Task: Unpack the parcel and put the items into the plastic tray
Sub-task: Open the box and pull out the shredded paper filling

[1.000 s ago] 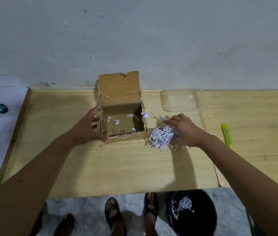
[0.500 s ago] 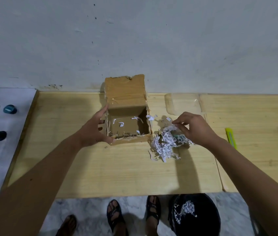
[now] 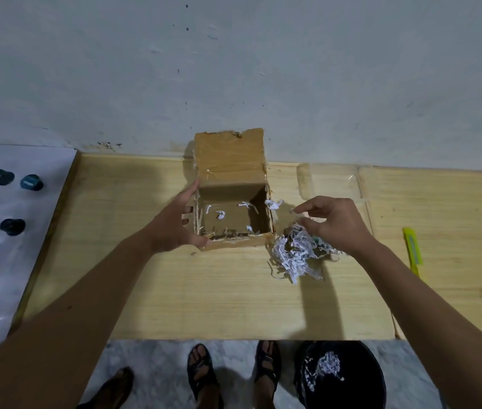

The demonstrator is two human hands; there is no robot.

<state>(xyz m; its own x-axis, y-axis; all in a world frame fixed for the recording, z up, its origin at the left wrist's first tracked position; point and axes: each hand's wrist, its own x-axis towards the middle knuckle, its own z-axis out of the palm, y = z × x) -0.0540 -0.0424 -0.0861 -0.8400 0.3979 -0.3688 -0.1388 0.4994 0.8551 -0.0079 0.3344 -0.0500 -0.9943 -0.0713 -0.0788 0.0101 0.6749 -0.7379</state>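
An open cardboard box [image 3: 233, 245] stands mid-table with its flap up against the wall; only a few paper shreds lie inside. My left hand [image 3: 174, 225] holds the box's left wall, with the thumb at the front corner. A pile of white shredded paper [image 3: 292, 255] lies on the table right of the box, and a small teal item [image 3: 316, 240] shows within it. My right hand [image 3: 334, 222] hovers just over the pile, fingers loosely curled and apart, gripping nothing. The clear plastic tray [image 3: 304, 184] sits behind the pile near the wall.
A yellow utility knife [image 3: 412, 249] lies at the table's right. Several dark blue and teal objects [image 3: 12, 226] rest on a white sheet to the left. A black bin [image 3: 360, 379] holding shreds stands on the floor below, beside sandalled feet [image 3: 204, 373].
My right hand set the clump of shredded paper down on the table, let it go and lifted slightly. The left hand stayed on the box.
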